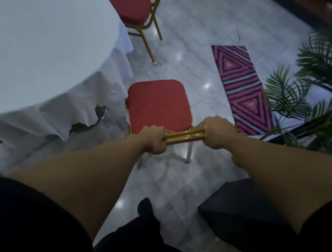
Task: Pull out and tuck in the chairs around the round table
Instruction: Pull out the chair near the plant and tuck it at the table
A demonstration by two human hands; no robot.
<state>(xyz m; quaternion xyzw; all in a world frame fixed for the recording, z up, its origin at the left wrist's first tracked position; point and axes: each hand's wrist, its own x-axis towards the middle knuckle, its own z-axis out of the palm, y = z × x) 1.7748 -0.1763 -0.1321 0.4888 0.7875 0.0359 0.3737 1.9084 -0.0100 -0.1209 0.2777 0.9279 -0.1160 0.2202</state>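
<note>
Grey marble floor (190,45) spreads beneath a white-draped round tabletop (36,38). Just right of the tabletop stands a red-seated chair (159,104), a second chair (131,8) beyond it. Left hand (154,140) and right hand (218,131) have fingers clamped on the near chair's gold top rail (184,136).
</note>
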